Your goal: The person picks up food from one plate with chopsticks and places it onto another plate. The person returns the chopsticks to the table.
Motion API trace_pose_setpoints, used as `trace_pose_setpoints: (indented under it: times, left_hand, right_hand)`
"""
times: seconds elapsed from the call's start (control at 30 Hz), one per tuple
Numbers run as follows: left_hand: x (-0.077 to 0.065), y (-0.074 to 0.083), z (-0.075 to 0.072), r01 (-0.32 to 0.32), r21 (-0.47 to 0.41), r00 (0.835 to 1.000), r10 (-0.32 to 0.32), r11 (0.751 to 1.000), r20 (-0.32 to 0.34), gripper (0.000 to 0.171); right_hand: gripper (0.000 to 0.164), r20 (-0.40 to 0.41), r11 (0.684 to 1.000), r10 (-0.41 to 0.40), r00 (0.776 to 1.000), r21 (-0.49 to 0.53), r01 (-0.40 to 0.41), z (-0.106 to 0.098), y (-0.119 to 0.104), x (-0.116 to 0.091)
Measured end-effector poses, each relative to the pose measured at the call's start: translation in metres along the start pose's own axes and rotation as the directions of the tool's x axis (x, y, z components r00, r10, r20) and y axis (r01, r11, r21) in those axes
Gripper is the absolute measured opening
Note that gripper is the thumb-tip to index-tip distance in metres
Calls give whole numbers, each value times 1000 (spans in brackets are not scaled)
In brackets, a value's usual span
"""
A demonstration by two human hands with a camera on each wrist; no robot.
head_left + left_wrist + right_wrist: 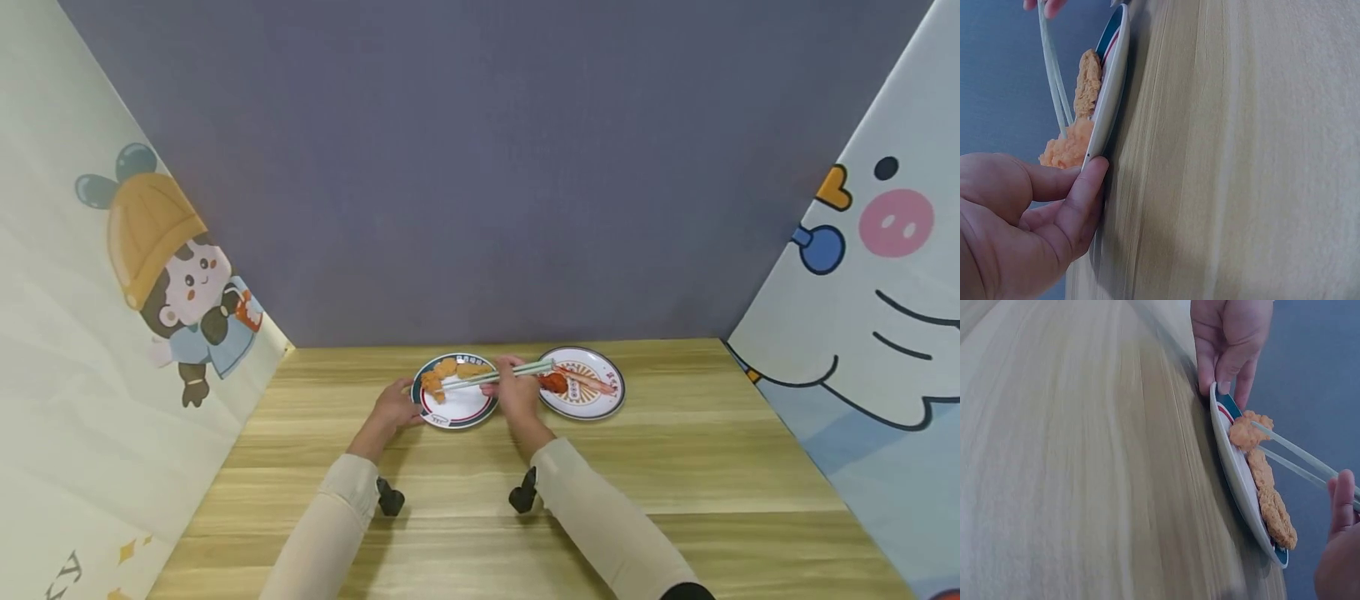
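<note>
My left hand (396, 405) pinches the left rim of a white plate (467, 408) with a dark green border, thumb above and fingers below in the left wrist view. Pale green chopsticks (467, 382) are gripped by my right hand (517, 395), held low across the plate's right side. On this plate lie golden fried chicken pieces (472, 370). In the right wrist view the chopstick tips straddle one lumpy orange fried piece (1250, 430) near the left hand. The longer fried pieces (1272, 506) lie along the plate's far side.
A second plate (576, 412), white with a dark rim and a sunburst print, stands to the right. It bears a glossy red-brown food piece (553, 382) and a long pinkish one (596, 384). A grey wall (480, 183) rises behind the wooden table (480, 517); printed cloths flank both sides.
</note>
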State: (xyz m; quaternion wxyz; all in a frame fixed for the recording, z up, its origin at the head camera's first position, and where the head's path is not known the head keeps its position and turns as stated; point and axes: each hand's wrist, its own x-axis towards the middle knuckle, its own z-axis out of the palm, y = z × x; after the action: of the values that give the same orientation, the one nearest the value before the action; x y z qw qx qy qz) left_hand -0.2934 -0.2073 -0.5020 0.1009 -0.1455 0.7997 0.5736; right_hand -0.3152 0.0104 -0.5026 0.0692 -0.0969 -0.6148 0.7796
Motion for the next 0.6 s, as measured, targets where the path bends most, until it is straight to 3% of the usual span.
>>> trace_pose_setpoints:
  times: [0.23, 0.47, 0.6]
  left_hand:
    - [3, 0, 0, 13, -8, 1000, -13, 1000, 3, 74]
    - [4, 1, 0, 8, 2, 1000, -8, 1000, 5, 72]
    - [5, -1, 2, 10, 13, 1000, -10, 1000, 3, 73]
  right_hand:
    - [32, 19, 998, -52, 998, 33, 51, 11, -1, -6]
    - [33, 61, 989, -139, 988, -36, 142, 11, 11, -7]
    - [34, 28, 987, -140, 990, -74, 142, 10, 16, -3]
